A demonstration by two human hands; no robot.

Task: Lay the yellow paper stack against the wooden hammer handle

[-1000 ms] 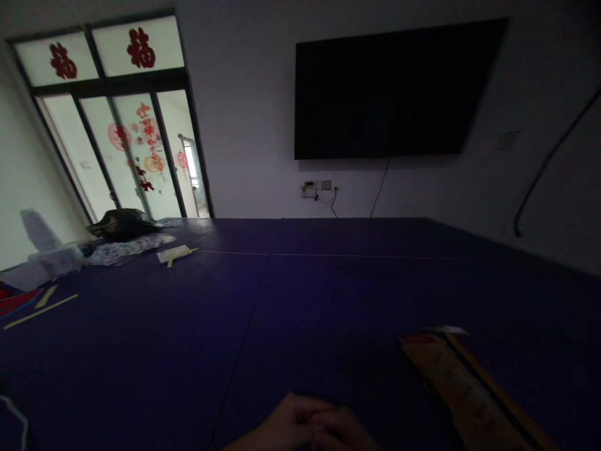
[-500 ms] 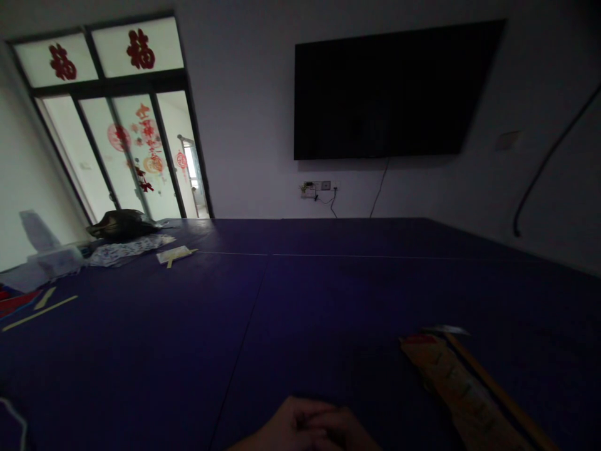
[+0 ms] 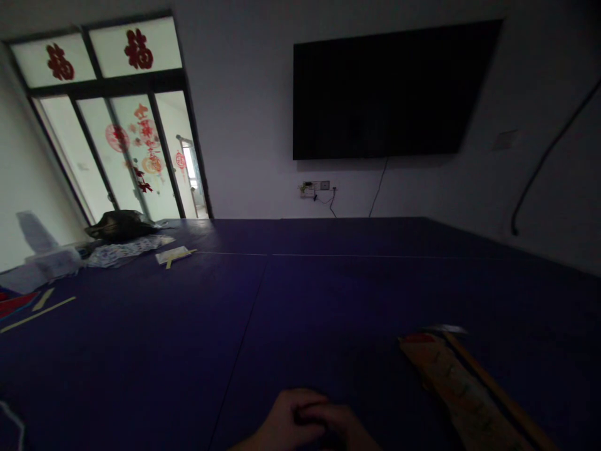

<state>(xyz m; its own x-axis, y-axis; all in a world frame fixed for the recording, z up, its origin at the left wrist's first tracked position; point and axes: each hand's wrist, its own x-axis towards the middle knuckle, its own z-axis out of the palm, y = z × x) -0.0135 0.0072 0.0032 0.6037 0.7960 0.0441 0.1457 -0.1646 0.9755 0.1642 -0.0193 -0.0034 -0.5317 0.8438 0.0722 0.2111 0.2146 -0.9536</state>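
Note:
At the bottom centre, my left hand (image 3: 287,414) and my right hand (image 3: 342,421) are together over the dark blue tabletop (image 3: 300,313). Both have curled fingers, and those of the right rest against the left. Shadow hides the space between them, so I cannot make out whether anything is held. To the right, apart from my hands, lies a long orange-brown patterned packet (image 3: 453,379) with a red end. Alongside it is a tool with a wooden handle (image 3: 498,391) and a thin metal head (image 3: 444,328).
On the far left are a dark bag (image 3: 119,225), patterned sheets (image 3: 124,249), a small white tray (image 3: 173,254), a clear box (image 3: 54,263), a red item (image 3: 16,305) and yellow strips (image 3: 40,313). A white cord (image 3: 15,418) lies at lower left. A television (image 3: 389,94) hangs ahead.
My hands have shifted slightly upward, and the fingers of the right hand have moved against the left. The things on the table have stayed put.

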